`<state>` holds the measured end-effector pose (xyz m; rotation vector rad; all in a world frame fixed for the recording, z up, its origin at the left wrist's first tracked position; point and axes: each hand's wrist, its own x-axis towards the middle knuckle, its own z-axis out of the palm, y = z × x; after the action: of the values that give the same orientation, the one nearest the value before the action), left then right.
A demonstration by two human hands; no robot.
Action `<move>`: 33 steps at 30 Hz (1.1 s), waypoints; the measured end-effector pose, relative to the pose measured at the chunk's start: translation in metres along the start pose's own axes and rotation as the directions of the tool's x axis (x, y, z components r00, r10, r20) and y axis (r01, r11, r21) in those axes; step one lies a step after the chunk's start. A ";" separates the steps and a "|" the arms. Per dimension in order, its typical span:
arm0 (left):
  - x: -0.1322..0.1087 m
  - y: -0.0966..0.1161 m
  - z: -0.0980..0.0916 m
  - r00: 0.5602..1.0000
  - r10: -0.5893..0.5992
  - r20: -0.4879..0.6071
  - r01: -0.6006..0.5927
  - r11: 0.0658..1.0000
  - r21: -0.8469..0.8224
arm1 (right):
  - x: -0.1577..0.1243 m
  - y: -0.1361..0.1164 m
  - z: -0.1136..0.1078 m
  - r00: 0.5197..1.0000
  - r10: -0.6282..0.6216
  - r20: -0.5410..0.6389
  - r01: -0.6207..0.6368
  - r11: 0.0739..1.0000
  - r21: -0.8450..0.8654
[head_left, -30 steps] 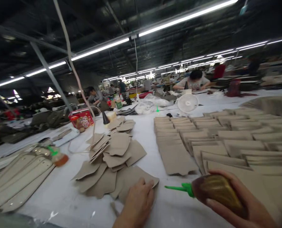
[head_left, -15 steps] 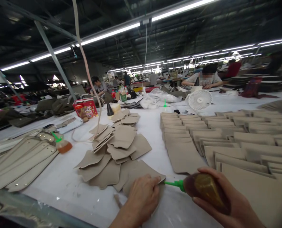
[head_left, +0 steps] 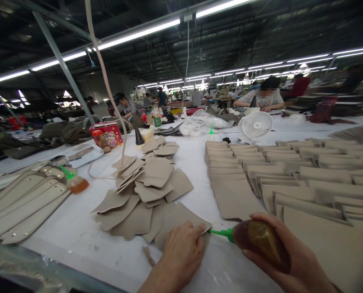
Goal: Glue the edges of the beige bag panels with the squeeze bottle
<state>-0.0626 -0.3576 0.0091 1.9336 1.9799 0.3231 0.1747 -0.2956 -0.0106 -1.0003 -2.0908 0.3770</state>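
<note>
My left hand (head_left: 179,254) lies flat, fingers together, on the nearest beige cut piece (head_left: 178,221) at the front of a scattered pile (head_left: 147,191). My right hand (head_left: 291,260) is wrapped round a brown glue bottle (head_left: 257,240). Its green nozzle (head_left: 219,232) points left and touches the right edge of that piece, beside my left fingertips.
Rows of overlapping beige rectangular pieces (head_left: 291,179) cover the right of the white table (head_left: 77,228). Long padded strips (head_left: 22,203) and a second glue bottle (head_left: 74,183) lie at the left. A small white fan (head_left: 256,125), a red box (head_left: 106,136) and a hanging hose (head_left: 108,89) stand farther back. Other people work beyond.
My right hand has brought the bottle leftward until its nozzle meets the piece's edge. My left hand has stayed pressed on the piece.
</note>
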 end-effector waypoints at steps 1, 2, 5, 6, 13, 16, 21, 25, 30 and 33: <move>0.000 0.000 0.000 1.000 -0.001 0.001 0.001 1.000 0.005 | 0.001 0.000 0.000 1.000 0.014 0.004 -0.015 1.000 0.007; 0.000 0.000 -0.001 1.000 0.000 0.003 0.000 1.000 0.007 | 0.001 0.000 0.000 0.999 0.032 0.004 -0.032 0.999 0.016; -0.001 0.002 -0.002 1.000 0.006 0.011 -0.006 1.000 -0.002 | 0.002 0.002 -0.001 0.999 0.054 -0.002 -0.053 0.998 0.037; -0.001 0.002 -0.003 1.000 0.006 0.014 -0.006 1.000 -0.005 | 0.001 0.002 -0.002 0.999 0.047 -0.004 -0.046 0.998 0.038; 0.000 0.002 -0.001 1.000 0.001 0.018 -0.001 1.000 0.013 | 0.001 -0.001 -0.002 0.997 0.076 0.003 -0.076 0.994 0.076; 0.000 0.002 -0.001 1.000 -0.007 0.018 0.007 1.000 0.016 | 0.003 -0.004 -0.002 0.996 0.073 -0.049 -0.069 0.994 0.084; -0.001 0.003 -0.003 0.999 -0.002 0.041 0.002 1.000 0.007 | 0.000 -0.004 -0.005 0.990 0.140 0.013 -0.140 0.982 0.128; -0.001 0.003 -0.003 0.999 0.002 0.032 -0.002 1.000 0.005 | 0.002 -0.002 -0.005 0.983 0.180 -0.022 -0.176 0.975 0.133; -0.002 0.004 -0.003 1.000 0.007 0.029 -0.007 1.000 0.007 | 0.000 -0.003 -0.003 0.990 0.133 -0.042 -0.126 0.984 0.128; -0.002 0.004 -0.004 0.999 0.001 0.042 -0.002 1.000 0.011 | -0.004 -0.004 -0.005 0.991 0.129 -0.022 -0.125 0.984 0.126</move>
<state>-0.0602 -0.3590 0.0145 1.9328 1.9580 0.2704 0.1772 -0.3014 -0.0070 -1.0615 -1.9566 0.5466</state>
